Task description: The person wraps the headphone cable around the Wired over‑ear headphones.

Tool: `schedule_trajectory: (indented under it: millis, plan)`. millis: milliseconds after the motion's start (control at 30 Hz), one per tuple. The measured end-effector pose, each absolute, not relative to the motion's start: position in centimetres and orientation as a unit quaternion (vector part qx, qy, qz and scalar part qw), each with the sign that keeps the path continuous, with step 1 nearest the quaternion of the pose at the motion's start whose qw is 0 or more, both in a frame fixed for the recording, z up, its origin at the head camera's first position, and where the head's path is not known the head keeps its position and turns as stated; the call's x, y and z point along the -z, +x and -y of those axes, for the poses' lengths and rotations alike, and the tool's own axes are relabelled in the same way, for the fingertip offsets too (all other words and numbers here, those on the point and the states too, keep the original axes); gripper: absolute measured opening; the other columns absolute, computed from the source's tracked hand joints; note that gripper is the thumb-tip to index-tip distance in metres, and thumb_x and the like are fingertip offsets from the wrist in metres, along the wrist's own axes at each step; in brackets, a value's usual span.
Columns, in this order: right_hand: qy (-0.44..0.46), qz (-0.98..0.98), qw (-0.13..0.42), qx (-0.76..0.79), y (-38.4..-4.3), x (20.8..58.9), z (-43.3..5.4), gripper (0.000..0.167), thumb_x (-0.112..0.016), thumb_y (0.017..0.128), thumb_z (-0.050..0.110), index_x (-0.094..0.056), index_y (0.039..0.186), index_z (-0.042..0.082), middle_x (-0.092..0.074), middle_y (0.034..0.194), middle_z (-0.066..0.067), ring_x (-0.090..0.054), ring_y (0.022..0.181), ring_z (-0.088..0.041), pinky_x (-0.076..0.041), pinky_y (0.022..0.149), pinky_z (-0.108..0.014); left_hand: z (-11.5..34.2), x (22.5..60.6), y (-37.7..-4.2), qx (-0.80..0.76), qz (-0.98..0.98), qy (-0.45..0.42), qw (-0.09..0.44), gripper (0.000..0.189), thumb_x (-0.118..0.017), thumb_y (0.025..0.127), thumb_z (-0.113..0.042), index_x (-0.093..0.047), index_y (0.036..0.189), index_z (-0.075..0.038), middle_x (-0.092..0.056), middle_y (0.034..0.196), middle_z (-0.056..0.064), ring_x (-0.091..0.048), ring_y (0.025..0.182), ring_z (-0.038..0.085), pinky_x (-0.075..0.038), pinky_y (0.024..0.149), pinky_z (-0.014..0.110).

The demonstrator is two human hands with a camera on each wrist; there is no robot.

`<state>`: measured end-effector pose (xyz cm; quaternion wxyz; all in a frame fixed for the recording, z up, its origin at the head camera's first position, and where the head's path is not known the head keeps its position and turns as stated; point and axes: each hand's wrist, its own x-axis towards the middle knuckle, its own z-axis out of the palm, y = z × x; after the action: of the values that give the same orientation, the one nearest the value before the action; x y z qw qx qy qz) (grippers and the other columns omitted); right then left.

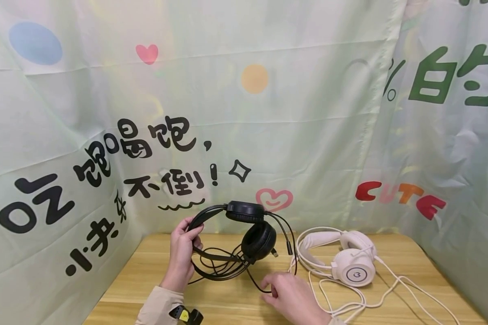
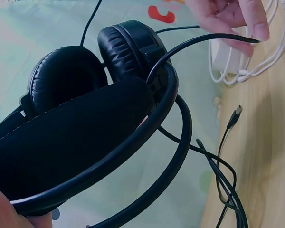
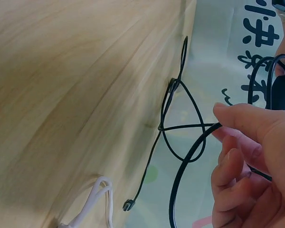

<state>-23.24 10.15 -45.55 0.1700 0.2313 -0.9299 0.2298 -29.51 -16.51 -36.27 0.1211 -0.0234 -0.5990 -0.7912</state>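
Observation:
My left hand (image 1: 181, 253) grips the headband of a black headset (image 1: 245, 212), holding it above the table with the ear cups toward the right. A thin microphone (image 1: 289, 247) hangs on its boom beside the cups. Lower right, my right hand (image 1: 294, 295) pinches the headset's black cable (image 2: 204, 39) between thumb and fingers. The cable curves from an ear cup to those fingertips in the left wrist view. More black cord (image 3: 163, 109) hangs in loose loops, with a USB plug (image 3: 128, 204) at its end.
A white headset (image 1: 354, 273) lies on the right of the wooden table (image 1: 134, 289), its white cable (image 1: 363, 303) looped in front and running to the right edge. Printed fabric curtains (image 1: 309, 135) enclose the back and sides of the table.

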Motion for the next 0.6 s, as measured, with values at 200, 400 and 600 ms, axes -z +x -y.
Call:
schedule_trajectory:
  millis: [200, 400, 600]
  plan:
    - [0.233, 0.921, 0.184, -0.250, -23.4, 45.0, -10.1, 0.007, -0.085, 0.090, 0.029, -0.078, 0.088, 0.029, -0.044, 0.063, 0.024, -0.036, 0.055, 0.008, -0.031, 0.050, -0.018, 16.8, 36.5, -29.4, 0.790, 0.601, -0.021, 0.120, 0.010, -0.062, 0.100, -0.001, -0.057, 0.101, -0.010, -0.049, 0.078, -0.006, -0.036, 0.055, 0.008, -0.036, 0.054, 0.021]
    - [0.218, 0.913, 0.217, -0.269, -23.4, 44.1, -10.3, 0.010, -0.083, 0.093, 0.031, -0.076, 0.085, 0.032, -0.042, 0.063, 0.023, -0.033, 0.055, 0.008, -0.029, 0.051, -0.017, 17.1, 37.0, -29.3, 0.784, 0.610, -0.022, 0.113, 0.010, -0.062, 0.101, -0.002, -0.056, 0.104, -0.009, -0.050, 0.080, -0.005, -0.037, 0.056, 0.008, -0.038, 0.055, 0.021]
    - [0.223, 0.892, 0.273, -0.284, -23.4, 43.9, -10.6, 0.011, -0.085, 0.091, 0.030, -0.076, 0.084, 0.032, -0.038, 0.062, 0.026, -0.031, 0.056, 0.010, -0.030, 0.056, -0.014, 17.5, 37.4, -29.2, 0.779, 0.617, -0.019, 0.110, 0.009, -0.063, 0.101, -0.003, -0.057, 0.104, -0.009, -0.049, 0.080, -0.004, -0.038, 0.057, 0.009, -0.040, 0.057, 0.022]
